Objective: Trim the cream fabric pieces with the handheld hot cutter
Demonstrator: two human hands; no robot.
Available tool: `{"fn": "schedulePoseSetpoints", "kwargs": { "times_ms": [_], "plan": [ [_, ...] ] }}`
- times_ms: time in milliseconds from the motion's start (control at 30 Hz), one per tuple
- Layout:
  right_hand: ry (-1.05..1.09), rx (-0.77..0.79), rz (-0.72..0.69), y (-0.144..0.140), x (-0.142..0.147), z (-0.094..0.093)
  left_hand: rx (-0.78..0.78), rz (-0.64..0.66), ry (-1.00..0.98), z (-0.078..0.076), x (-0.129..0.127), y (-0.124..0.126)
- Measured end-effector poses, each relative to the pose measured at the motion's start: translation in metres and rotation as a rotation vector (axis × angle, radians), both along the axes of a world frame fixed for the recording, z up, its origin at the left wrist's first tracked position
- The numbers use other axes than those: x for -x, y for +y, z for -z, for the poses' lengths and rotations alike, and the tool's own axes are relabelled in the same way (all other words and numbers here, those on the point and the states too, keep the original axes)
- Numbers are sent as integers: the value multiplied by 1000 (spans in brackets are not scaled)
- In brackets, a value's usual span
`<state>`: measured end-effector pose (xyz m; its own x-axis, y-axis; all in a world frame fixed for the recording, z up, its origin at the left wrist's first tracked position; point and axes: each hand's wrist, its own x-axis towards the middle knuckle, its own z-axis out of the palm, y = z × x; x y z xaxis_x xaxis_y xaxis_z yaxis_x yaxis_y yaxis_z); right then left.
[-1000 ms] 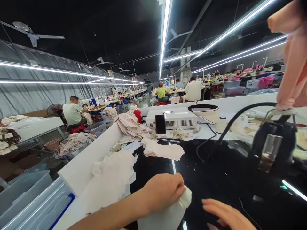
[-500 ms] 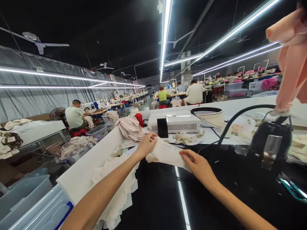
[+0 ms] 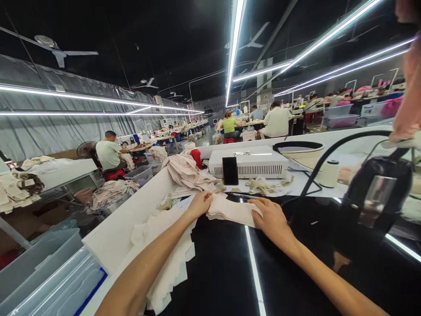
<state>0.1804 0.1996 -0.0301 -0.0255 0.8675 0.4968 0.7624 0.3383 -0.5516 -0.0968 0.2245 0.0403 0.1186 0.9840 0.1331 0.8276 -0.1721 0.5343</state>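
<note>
A small stack of cream fabric pieces [image 3: 232, 210] lies between my two hands, over the glossy black tabletop [image 3: 220, 267]. My left hand [image 3: 200, 205] is closed, its fingers pinching the stack's left end. At the right end, my right hand [image 3: 271, 218] grips the fabric with the thumb in front and the fingers behind. Below my left forearm, a row of overlapping cream fabric pieces [image 3: 173, 267] runs along the table's left side. Crumpled pale fabric [image 3: 190, 171] is heaped just beyond my left hand.
Behind the stack stand a phone [image 3: 230, 171] and a white vented metal box [image 3: 251, 162]. Beige scraps [image 3: 261, 186] lie nearby. A black device [image 3: 378, 193] with a thick cable is at right, by a thread spool [image 3: 329, 174]. Co-workers sit at sewing tables farther off.
The fabric stack has come down and now lies flatter. My right hand has shifted to wrap further over its right end. The camera view has turned slightly left.
</note>
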Motion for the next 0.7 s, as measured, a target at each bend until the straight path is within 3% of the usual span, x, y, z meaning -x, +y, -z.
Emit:
{"fn": "schedulePoseSetpoints", "kwargs": {
  "times_ms": [200,300,467,700],
  "plan": [
    [5,-104,-114,-35,-6,9,61,-108,199,-36,66,-39],
    [24,-117,-185,-54,-1,14,107,-176,324,-46,99,-68],
    [59,-67,-299,-81,16,11,161,-250,401,-38,117,-99],
    [163,102,-452,-108,30,-1,49,-258,236,-33,117,-112]
  ]
}}
